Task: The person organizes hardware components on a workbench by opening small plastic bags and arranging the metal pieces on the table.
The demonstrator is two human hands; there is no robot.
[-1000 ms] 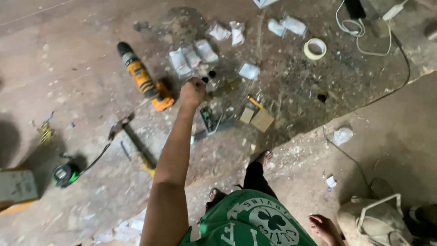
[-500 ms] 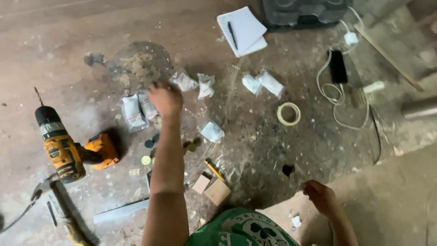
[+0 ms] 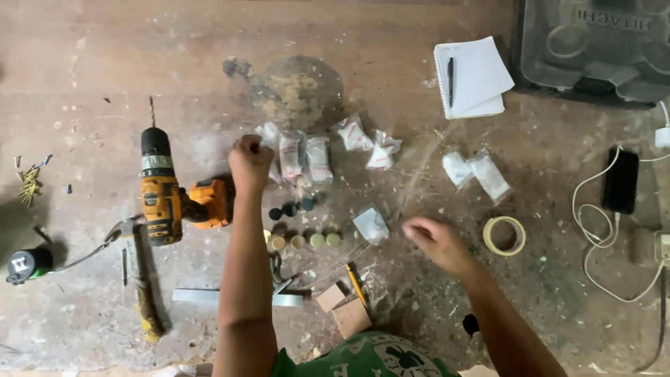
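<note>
**Dusty floor: our left fist reaches the packets as the right hand comes in**

Since 1.0 s ago our view has swung right, so the orange cordless drill [image 3: 167, 192] now lies left of our arm and the notepad [image 3: 473, 75] and tape roll [image 3: 504, 235] sit in frame. Our left hand [image 3: 250, 162] has stayed at the row of small plastic packets [image 3: 305, 158]; its fingers are curled tight into a fist beside the leftmost packet, and we cannot tell whether anything is inside. Our right hand [image 3: 436, 242], earlier low at the edge, now hovers blurred over the floor near a loose packet [image 3: 370, 225], fingers loosely apart, holding nothing we can see.
</note>
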